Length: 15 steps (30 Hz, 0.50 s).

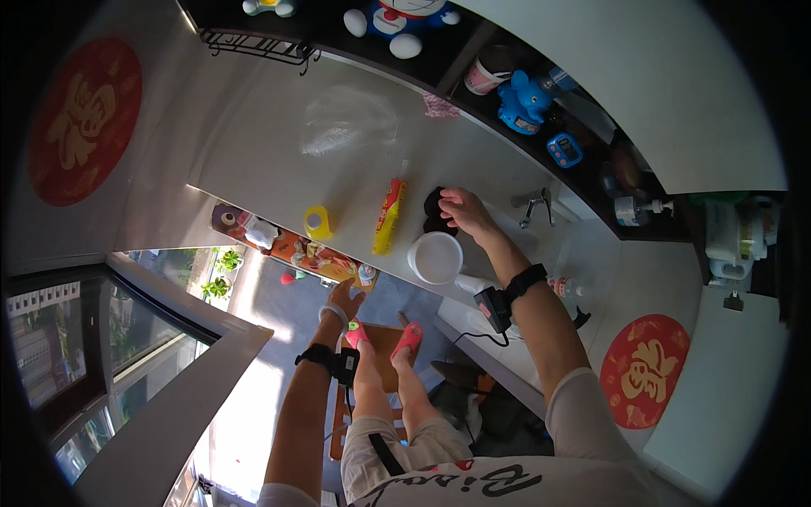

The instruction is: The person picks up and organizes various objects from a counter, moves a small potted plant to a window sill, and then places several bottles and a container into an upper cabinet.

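My right hand [466, 212] is over the pale ledge [253, 133], its curled fingers overlapping the right side of a black, soft-looking item [433, 212]. Whether the fingers grip it or only hover there, I cannot tell. Just below that hand stands a white plastic tub [436, 258], with a white cylinder [470, 283] beside it. To their left lies a yellow and red nozzled cartridge [389, 217]. A yellow bottle [318, 222] with a grey cap is further left. My left hand [345, 299] hangs lower, fingers spread and holding nothing, near a strip of patterned orange fabric [304, 255].
Under my feet is a brown wooden chair [380, 342]. A clear plastic bag [348, 120] lies toward the back of the ledge. A metal tap [537, 208] stands at the right. Above runs a dark shelf [437, 63] with toys. An open window frame [190, 374] juts in from the left.
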Motion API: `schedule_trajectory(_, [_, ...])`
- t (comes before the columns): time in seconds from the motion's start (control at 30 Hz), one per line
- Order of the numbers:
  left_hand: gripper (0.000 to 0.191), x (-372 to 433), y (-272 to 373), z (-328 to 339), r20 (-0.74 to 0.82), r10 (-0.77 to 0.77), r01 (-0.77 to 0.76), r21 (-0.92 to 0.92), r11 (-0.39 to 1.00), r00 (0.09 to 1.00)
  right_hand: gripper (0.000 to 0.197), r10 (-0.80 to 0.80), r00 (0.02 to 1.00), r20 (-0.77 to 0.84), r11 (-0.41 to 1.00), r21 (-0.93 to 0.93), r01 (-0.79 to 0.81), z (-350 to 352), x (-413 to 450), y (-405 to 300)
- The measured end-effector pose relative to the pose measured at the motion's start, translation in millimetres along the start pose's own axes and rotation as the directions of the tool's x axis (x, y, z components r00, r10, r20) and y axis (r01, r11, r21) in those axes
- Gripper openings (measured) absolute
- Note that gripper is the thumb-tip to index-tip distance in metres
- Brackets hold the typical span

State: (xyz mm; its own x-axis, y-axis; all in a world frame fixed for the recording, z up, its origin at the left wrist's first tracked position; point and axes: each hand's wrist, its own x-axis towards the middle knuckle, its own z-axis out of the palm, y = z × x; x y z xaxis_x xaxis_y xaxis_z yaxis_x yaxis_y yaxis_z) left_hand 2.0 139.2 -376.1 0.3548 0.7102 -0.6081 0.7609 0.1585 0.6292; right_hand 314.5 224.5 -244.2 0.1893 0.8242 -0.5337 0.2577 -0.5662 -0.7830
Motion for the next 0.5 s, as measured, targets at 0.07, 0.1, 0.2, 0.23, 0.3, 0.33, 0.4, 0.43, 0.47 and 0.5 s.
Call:
schedule_trajectory(0.07, [0.055, 1, 9, 5, 0.004, -0.003, 0.003, -0.008, 1.000, 1.000, 0.042, 0.062, 0.996, 0.062, 0.998, -0.025, -0.060, -2, -6, 12])
schedule_trajectory(0.1, [0.055, -3, 13, 11, 0.057, -0.032, 0.035, -0.049, 0.998, 0.998, 0.043, 0.100, 0.991, 0.084, 0.995, -0.030, -0.098, -7, -10, 17])
schedule_trajectory(0.2, [0.051, -9, -18, 40, 0.158, -0.053, 0.083, -0.192, 0.978, 0.986, 0.045, 0.106, 0.992, 0.073, 0.994, 0.032, -0.109, -21, -20, 15])
schedule_trajectory(0.23, [0.050, -12, -26, 51, 0.185, -0.039, 0.076, -0.201, 0.977, 0.982, 0.045, 0.099, 0.994, 0.046, 0.991, 0.090, -0.103, -30, -25, 20])
schedule_trajectory(0.3, [0.047, -19, -82, 67, 0.221, -0.060, 0.117, -0.256, 0.960, 0.973, 0.043, 0.071, 0.997, 0.015, 0.984, 0.164, -0.073, -29, -36, 12])
schedule_trajectory(0.33, [0.046, -21, -59, 80, 0.245, 0.005, 0.041, -0.183, 0.982, 0.970, 0.043, 0.134, 0.987, -0.086, 0.949, 0.298, -0.102, -51, -52, 26])
schedule_trajectory(0.4, [0.042, -31, -50, 79, 0.247, 0.137, -0.130, -0.048, 0.990, 0.959, 0.043, 0.219, 0.956, -0.194, 0.822, 0.565, -0.074, -62, -78, 31])
schedule_trajectory(0.43, [0.041, -37, -73, 77, 0.240, 0.202, -0.212, 0.012, 0.977, 0.949, 0.044, 0.250, 0.947, -0.203, 0.729, 0.683, -0.046, -52, -88, 32])
schedule_trajectory(0.47, [0.036, -42, -101, 76, 0.239, 0.064, -0.052, -0.055, 0.997, 0.969, 0.044, 0.254, 0.948, -0.191, 0.698, 0.715, -0.043, -42, -97, 29])
schedule_trajectory(0.5, [0.031, -47, -122, 70, 0.239, -0.089, 0.121, -0.119, 0.986, 0.967, 0.045, 0.255, 0.953, -0.165, 0.661, 0.749, -0.047, -30, -105, 29])
